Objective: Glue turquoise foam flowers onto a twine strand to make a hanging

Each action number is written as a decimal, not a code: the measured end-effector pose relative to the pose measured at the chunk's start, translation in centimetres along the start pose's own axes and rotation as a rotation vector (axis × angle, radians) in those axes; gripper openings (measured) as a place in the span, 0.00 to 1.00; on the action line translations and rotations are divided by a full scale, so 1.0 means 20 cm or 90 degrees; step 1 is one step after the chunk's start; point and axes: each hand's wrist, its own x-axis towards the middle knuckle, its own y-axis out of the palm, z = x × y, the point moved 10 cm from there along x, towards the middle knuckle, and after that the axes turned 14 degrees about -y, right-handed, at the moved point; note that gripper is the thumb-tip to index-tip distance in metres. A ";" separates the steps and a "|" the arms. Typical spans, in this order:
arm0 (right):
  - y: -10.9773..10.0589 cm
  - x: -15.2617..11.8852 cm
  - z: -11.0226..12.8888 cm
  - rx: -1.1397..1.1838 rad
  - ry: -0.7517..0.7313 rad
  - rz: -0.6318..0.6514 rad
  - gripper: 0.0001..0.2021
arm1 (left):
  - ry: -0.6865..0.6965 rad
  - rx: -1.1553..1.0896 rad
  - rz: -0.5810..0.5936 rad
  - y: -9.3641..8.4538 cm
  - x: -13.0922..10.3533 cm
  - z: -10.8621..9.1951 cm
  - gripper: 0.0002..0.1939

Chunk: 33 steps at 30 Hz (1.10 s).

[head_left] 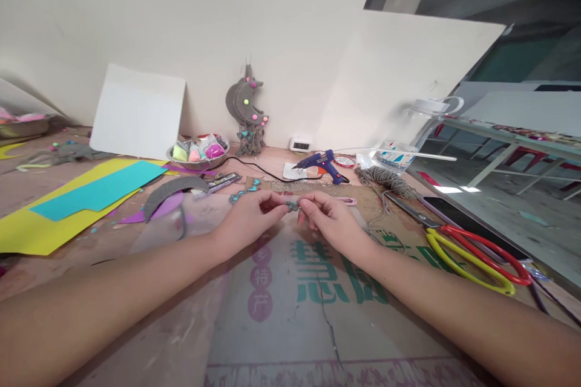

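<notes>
My left hand [249, 217] and my right hand [333, 224] meet over the middle of the worktable, thumbs and fingers closed in pinches. Between their fingertips is a small grey-and-teal yarn piece [292, 206], its exact shape too small to make out. A strand with teal heart-like bits [244, 193] lies just beyond my left hand. Behind my right fingers, a pink strip with a slot [347, 201] partly shows. A loose grey thread [329, 320] runs across the printed cardboard [281, 338] below my hands.
A blue glue gun [323, 163] stands behind my hands, near a grey yarn bundle [385, 181]. Red-and-yellow-handled scissors [476, 257] and a phone [472, 224] lie right. Yellow [27, 224] and blue sheets [100, 190] lie left. A grey moon ornament [247, 103] hangs on the wall.
</notes>
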 end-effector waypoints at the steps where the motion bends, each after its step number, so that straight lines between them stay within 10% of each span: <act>1: 0.00 0.00 0.00 0.003 0.005 -0.002 0.13 | -0.002 -0.009 -0.001 0.00 0.00 0.01 0.10; 33: 0.01 -0.01 -0.03 0.035 0.073 0.002 0.13 | 0.008 0.030 0.001 -0.01 0.01 0.00 0.15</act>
